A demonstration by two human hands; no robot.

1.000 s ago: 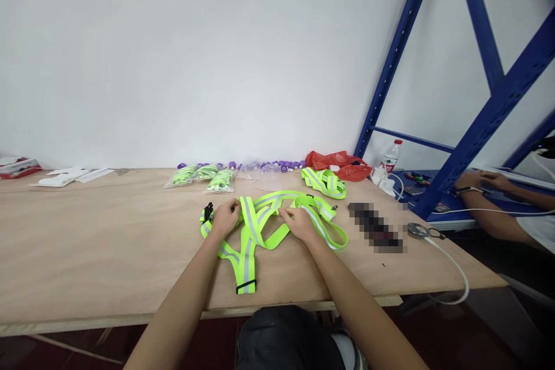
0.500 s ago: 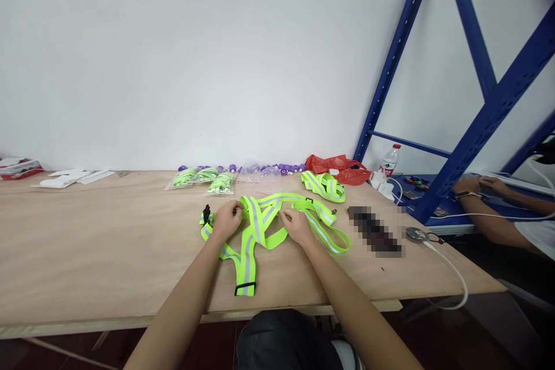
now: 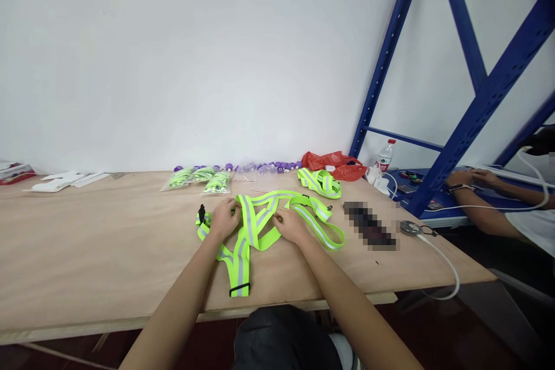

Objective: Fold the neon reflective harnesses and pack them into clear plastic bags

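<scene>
The reflective harness (image 3: 241, 266) lies on the counter (image 3: 108, 254), its black slider (image 3: 240, 289) near the front edge. The left hand (image 3: 224, 218) has its fingers pinched on a strap edge. The right hand's (image 3: 289, 225) fingers are curled nearly together at the straps; I cannot tell if they grip. Wide wood extends leftward; rightward, a white cable (image 3: 446, 266) crosses the edge.

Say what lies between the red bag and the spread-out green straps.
In the head view, a bundled green strap lies between the red bag and the spread-out straps.
</scene>
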